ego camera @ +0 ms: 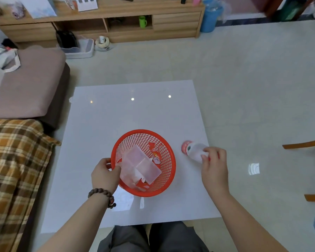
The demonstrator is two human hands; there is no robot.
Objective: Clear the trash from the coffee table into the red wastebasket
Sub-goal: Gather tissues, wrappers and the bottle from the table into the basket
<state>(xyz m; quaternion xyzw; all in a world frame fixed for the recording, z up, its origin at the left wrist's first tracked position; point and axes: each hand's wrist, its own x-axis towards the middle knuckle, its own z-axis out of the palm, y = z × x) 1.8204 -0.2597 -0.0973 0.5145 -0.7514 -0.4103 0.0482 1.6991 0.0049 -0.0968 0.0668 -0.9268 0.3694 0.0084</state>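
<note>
The red mesh wastebasket stands on the white coffee table, near its front. Inside it lie a clear plastic box and red-and-white wrappers. My left hand, with a bead bracelet on the wrist, grips the basket's left rim. To the basket's right, a small white plastic bottle with a red cap lies on its side near the table's right edge. My right hand has its fingers closed on the bottle's base.
A brown sofa with a plaid blanket runs along the table's left. A wooden TV cabinet and a blue bin stand at the back. Wooden chair legs show at the right. My knees sit below the table's front edge.
</note>
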